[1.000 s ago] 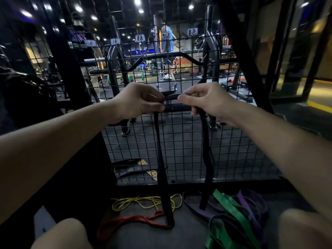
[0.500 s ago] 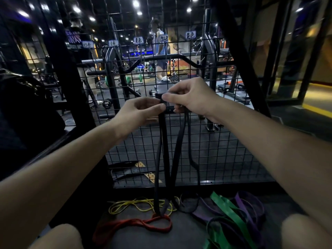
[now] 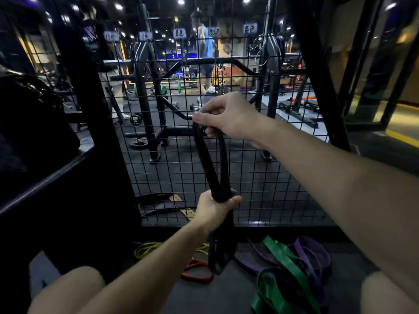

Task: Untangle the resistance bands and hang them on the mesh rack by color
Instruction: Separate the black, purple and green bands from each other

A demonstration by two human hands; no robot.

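The left hand was clenched around the gathered strands of the long black rubber resistance band, low and close to the body. From that fist the band ran almost straight up, leaning slightly away to the left, so its long axis stood near vertical against the black wire mesh rack just behind it. Below the fist the rest of the loop hung down toward the floor, where a thin yellow band and a red band lay to its left. Above, the right hand pinched the band's top end between thumb and curled fingers, right up at the mesh. Right of the lower grip, a wide green band and purple bands lay in a heap, apparently not yet sorted. The upper hand looked better placed for hooking the band; any hook on the mesh could not be made out.
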